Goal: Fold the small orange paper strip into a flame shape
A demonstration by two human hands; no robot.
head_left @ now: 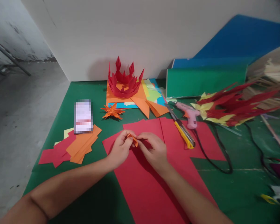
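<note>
Between my two hands, above red paper sheets (140, 174), is a small folded piece of orange paper (135, 141). My left hand (121, 145) pinches it from the left, thumb and fingers closed. On its right side my right hand (154, 149) is closed, thumb and forefinger at the paper's edge. Part of the paper is hidden by the fingers. Just beyond my hands sits an orange folded-paper flower (113, 111). Farther back a red paper crown (124, 85) stands on a stack of coloured paper (140, 93).
Orange strips (84, 146) and red strips (53, 155) lie left beside a blurred-out phone-like rectangle (83, 116). To the right are a yellow utility knife (184, 133), a pink glue gun (190, 115) with its black cord (224, 169), and red-and-yellow paper shapes (233, 104). A green board (206, 81) stands behind.
</note>
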